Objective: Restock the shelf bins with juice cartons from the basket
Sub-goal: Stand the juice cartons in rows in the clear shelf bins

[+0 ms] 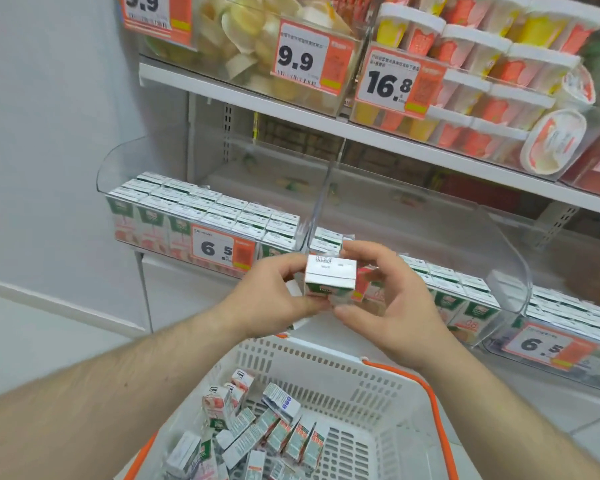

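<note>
A small white and green juice carton (pixel 330 278) is held upright between both hands, in front of the clear shelf bins. My left hand (pixel 274 292) pinches its left side and my right hand (pixel 392 299) curls round its right side, where a second carton with a red panel (pixel 364 284) shows. The left bin (pixel 205 216) is packed with rows of cartons. The middle bin (pixel 430 271) holds cartons along its front. Below my hands, the white basket (pixel 326 372) holds several loose cartons (pixel 257 431).
The basket has orange handles (pixel 426 386). A third bin (pixel 568 317) with cartons and a 6.5 price tag sits at the right. The upper shelf (pixel 361 133) carries bins of snacks and cups with 9.9 and 16.8 tags. A white wall is at the left.
</note>
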